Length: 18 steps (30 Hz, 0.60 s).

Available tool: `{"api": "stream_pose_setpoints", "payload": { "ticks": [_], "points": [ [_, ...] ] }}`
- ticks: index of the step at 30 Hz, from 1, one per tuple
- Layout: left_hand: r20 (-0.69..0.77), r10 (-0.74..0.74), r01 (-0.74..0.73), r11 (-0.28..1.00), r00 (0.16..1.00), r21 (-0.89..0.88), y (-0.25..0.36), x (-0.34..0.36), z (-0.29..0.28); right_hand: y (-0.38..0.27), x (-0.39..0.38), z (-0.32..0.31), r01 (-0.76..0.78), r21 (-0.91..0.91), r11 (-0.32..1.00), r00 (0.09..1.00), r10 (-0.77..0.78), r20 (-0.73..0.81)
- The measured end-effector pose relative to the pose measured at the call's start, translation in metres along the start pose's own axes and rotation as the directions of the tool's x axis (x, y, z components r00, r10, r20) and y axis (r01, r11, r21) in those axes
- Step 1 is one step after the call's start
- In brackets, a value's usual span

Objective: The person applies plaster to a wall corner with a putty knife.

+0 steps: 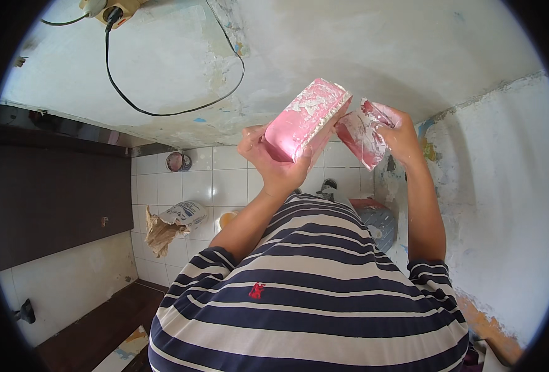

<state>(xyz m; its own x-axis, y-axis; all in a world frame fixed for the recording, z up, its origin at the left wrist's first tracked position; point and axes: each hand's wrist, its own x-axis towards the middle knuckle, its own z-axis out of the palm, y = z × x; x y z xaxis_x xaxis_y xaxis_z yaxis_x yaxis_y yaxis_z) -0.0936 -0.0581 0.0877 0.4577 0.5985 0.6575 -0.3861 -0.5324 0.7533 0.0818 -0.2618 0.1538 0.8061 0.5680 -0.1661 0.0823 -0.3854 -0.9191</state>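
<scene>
My left hand (275,168) is wrapped round the lower end of a pink rectangular tub (294,124). White putty is smeared over the tub's side and along its rim, and the tub is tilted in front of my chest. To the right of it, my right hand (403,137) grips a wide reddish scraper (362,141) coated with wet white putty. The scraper's blade is close to the tub's right side; whether they touch I cannot tell. The tub's inside is turned away from view.
A patchy wall (324,43) stands ahead, with a socket block (116,12) and a looping black cord (156,115). On the tiled floor (228,177) are an open bag (184,217) and a small can (176,162). A grey stool-like thing (378,224) stands at the right.
</scene>
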Motion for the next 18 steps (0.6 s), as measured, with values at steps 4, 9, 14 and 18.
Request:
{"api": "stream_pose_setpoints", "payload": {
  "ticks": [4, 9, 14, 18],
  "points": [
    [-0.025, 0.025, -0.025, 1.000, 0.999, 0.013, -0.002, -0.002, 0.000, 0.008, -0.008, 0.007, -0.060, 0.065, 0.996, 0.996, 0.056, 0.070],
    [-0.016, 0.011, -0.011, 0.999, 1.000, 0.040, -0.001, -0.005, 0.002, 0.008, -0.011, 0.009, -0.104, 0.101, 0.989, 0.985, 0.089, 0.146],
    [-0.045, 0.002, 0.001, 0.998, 0.999, 0.067, -0.001, -0.006, 0.004, 0.015, -0.011, 0.014, -0.073, 0.169, 0.983, 0.982, 0.041, 0.183],
    [-0.043, -0.041, 0.046, 0.993, 0.998, 0.107, -0.003, -0.011, 0.004, 0.013, -0.010, 0.017, -0.082, 0.216, 0.973, 0.978, 0.037, 0.206]
  ]
}}
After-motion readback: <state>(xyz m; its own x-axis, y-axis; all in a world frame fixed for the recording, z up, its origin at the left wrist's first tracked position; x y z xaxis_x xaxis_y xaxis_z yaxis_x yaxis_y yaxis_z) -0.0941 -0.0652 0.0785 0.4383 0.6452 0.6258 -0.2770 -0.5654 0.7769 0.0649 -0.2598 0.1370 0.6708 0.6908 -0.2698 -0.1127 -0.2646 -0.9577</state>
